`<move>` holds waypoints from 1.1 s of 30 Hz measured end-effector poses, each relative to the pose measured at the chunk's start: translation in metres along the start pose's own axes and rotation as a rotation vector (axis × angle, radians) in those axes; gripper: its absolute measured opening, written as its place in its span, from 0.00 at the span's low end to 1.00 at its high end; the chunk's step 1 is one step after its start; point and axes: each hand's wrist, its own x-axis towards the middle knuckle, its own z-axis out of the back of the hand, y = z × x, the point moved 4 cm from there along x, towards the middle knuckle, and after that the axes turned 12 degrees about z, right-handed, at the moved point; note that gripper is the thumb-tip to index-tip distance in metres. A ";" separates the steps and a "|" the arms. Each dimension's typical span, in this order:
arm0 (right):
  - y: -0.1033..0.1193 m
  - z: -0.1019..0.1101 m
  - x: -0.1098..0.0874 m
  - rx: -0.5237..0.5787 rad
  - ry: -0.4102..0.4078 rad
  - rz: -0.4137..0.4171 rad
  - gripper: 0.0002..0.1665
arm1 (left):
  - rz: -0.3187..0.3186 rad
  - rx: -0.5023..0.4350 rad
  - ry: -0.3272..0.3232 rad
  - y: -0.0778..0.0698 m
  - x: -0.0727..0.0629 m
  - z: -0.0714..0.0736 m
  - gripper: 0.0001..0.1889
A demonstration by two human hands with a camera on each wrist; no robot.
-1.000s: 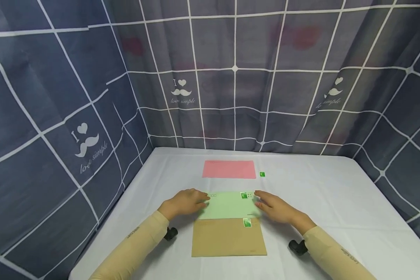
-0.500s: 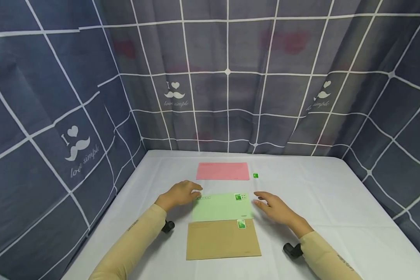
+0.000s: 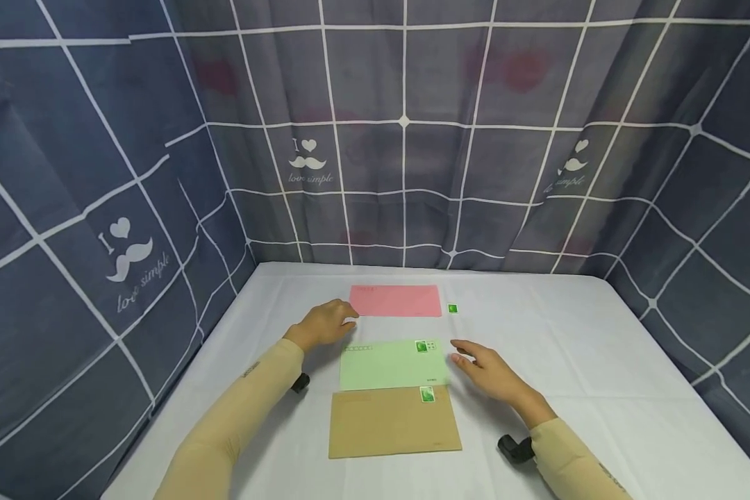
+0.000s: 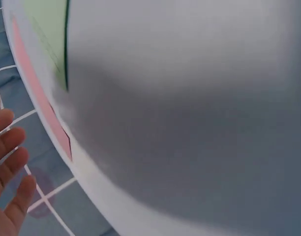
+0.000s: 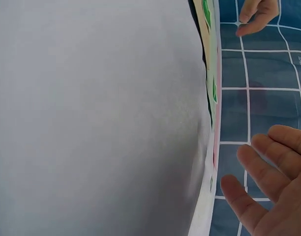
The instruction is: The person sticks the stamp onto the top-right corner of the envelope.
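My left hand [image 3: 325, 324] is at the near left corner of the pink envelope [image 3: 395, 301], fingers loosely bent with nothing between them; whether it touches the paper I cannot tell. In the left wrist view, the fingers of that hand [image 4: 10, 167] are spread and hold nothing. My right hand [image 3: 492, 373] hovers just right of the green envelope [image 3: 381, 371], its fingers [image 5: 261, 174] relaxed in the right wrist view. Below the green envelope lies a brown envelope [image 3: 394, 425]. Both carry a green stamp at the upper right.
A loose green stamp [image 3: 453, 308] lies right of the pink envelope on the white tablecloth [image 3: 556, 333]. Dark checked curtains [image 3: 362, 160] enclose the back and both sides. A black wrist camera [image 3: 515, 449] hangs under the right forearm.
My left hand has left the green envelope's left edge and moved forward to the pink envelope. The right hand has drawn slightly away from the green envelope's right edge. The view shifted slightly.
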 end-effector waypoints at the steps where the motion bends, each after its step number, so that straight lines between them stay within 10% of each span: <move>1: 0.000 0.001 -0.001 0.007 0.000 -0.006 0.31 | -0.013 0.015 0.006 0.000 0.003 0.000 0.17; 7: -0.003 0.002 -0.005 0.015 0.003 -0.017 0.32 | -0.033 0.105 0.101 0.005 0.014 -0.007 0.30; 17: -0.003 0.005 -0.009 0.028 0.025 -0.020 0.33 | 0.131 0.131 0.270 0.020 0.025 -0.021 0.38; 33: -0.008 0.006 -0.010 0.073 -0.003 -0.040 0.34 | 0.099 0.193 0.272 0.030 0.028 -0.038 0.34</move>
